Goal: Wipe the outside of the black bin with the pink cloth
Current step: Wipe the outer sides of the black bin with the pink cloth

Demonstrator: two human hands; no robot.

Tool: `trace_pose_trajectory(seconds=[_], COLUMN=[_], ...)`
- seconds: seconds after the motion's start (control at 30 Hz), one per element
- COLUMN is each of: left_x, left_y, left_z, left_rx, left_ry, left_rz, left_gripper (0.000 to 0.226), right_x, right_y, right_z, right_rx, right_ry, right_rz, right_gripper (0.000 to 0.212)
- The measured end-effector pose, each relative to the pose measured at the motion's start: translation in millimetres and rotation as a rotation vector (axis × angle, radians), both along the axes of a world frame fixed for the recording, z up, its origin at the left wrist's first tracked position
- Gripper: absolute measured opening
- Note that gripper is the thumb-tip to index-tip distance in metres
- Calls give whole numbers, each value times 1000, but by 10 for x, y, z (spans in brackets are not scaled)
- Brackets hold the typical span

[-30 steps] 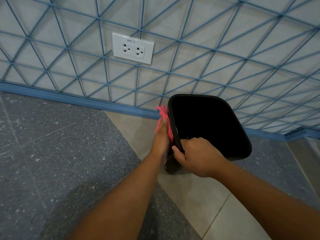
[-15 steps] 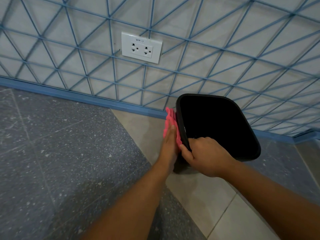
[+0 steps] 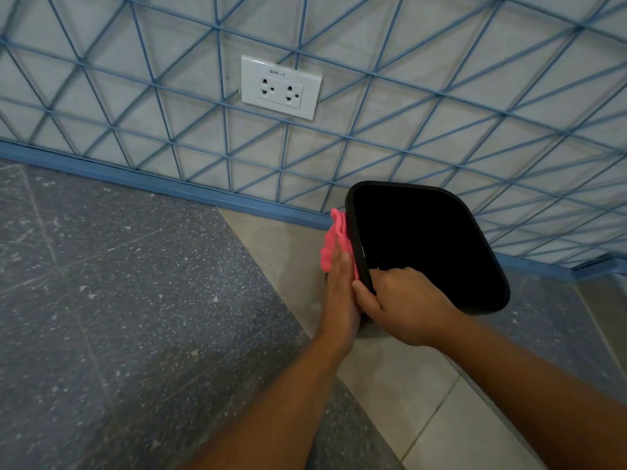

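Close to the floor's far edge, by the blue skirting (image 3: pixel 169 185), I see the black bin (image 3: pixel 475 234) on smooth beige tile (image 3: pixel 424 401) beside speckled grey terrazzo (image 3: pixel 118 300). A white double socket (image 3: pixel 281 87) sits on the triangle-lined wall above. The bin is rounded-square and dark inside. My right hand (image 3: pixel 403 303) grips its near rim; my left hand (image 3: pixel 341 293), fingers straight, presses the crumpled pink cloth (image 3: pixel 329 244) against its left outer wall.

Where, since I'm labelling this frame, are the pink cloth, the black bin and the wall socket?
pink cloth (image 3: pixel 336 223), head view, bunched upper folds.
black bin (image 3: pixel 427 239), head view, bare dark inside.
wall socket (image 3: pixel 281 87), head view, middle of faceplate.
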State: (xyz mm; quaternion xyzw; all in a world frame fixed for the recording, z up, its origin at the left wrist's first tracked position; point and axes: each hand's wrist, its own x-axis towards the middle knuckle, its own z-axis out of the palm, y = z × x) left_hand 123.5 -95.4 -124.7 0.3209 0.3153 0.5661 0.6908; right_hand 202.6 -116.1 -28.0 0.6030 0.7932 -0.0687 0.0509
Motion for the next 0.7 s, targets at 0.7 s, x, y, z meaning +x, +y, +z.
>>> trace_pose_trajectory(seconds=[0.7], left_x=[102], left_y=[-305], left_z=[-208], left_rx=[-199], left_ry=[-67], left_rz=[11], left_gripper=[109], right_x=[-11], right_y=[-1], right_z=[59], right_rx=[-37], right_ry=[30], right_rz=[-9], right_gripper=[41])
